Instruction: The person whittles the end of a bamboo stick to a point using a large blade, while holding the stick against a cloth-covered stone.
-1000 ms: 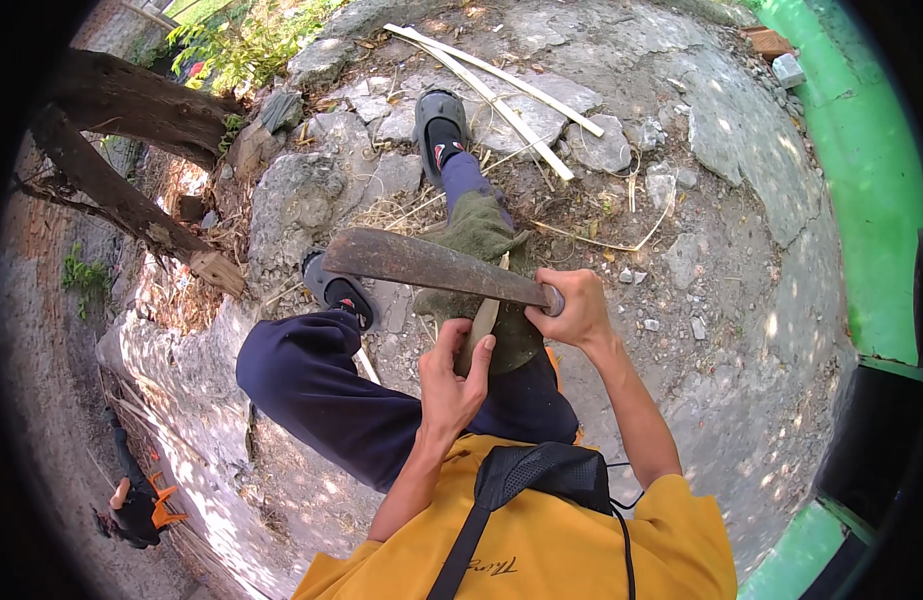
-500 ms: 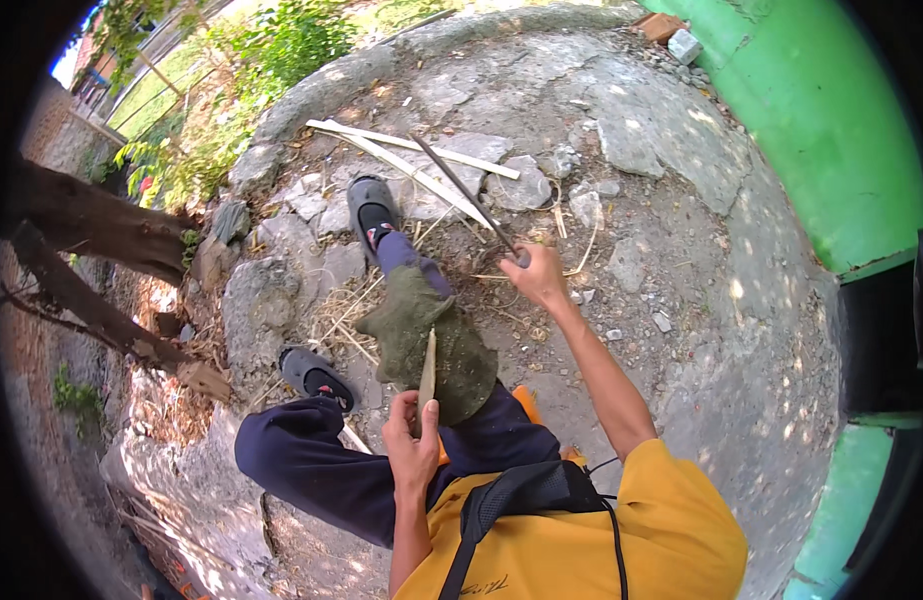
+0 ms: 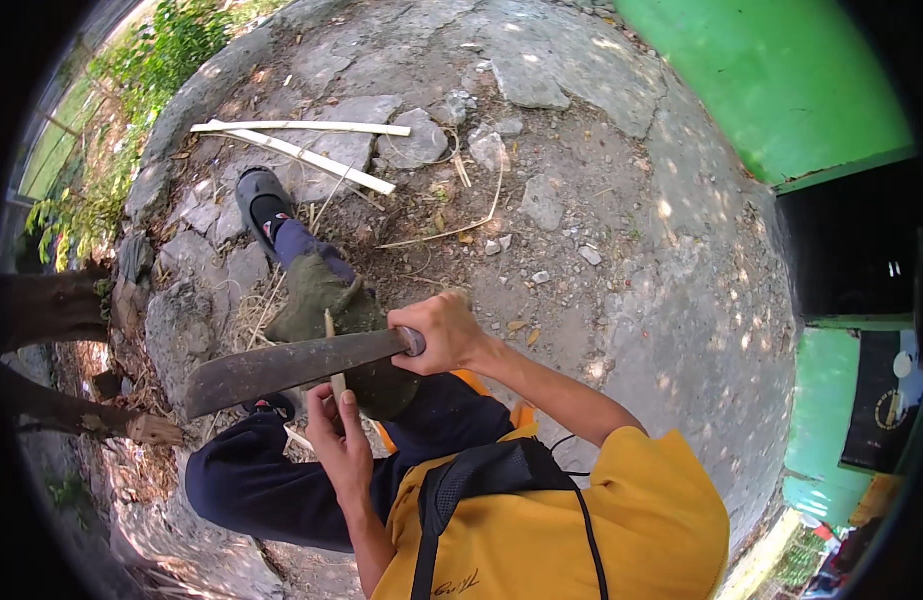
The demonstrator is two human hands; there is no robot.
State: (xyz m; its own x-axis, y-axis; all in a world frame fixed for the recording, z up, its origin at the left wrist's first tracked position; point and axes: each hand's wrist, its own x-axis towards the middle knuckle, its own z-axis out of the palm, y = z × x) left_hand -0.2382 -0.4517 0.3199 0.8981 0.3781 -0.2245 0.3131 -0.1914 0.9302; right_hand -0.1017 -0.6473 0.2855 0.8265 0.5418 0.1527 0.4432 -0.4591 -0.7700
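My right hand [image 3: 441,332] is closed round the handle of a machete [image 3: 276,368]. Its broad dark blade points left, across my outstretched leg and in front of a short pale pointed strip [image 3: 338,385] that looks like split bamboo. Fingers and thumb of my left hand [image 3: 343,440] grip the strip's lower end; its tip shows beyond the blade. The blade hides the strip's middle, so I cannot tell whether they touch. A dark green cloth [image 3: 316,295] covers my knee and shin beneath.
Two long pale strips [image 3: 311,127] lie crossed on broken concrete [image 3: 413,145] beyond my shoe [image 3: 264,200]. Tree trunks [image 3: 51,308] stand at the left. A green wall [image 3: 771,80] with a dark opening [image 3: 846,245] runs along the right.
My right hand has swung the machete from pointing away, out at the right, to lying across the strip, pointing left. My left hand still holds the strip. The view has shifted right.
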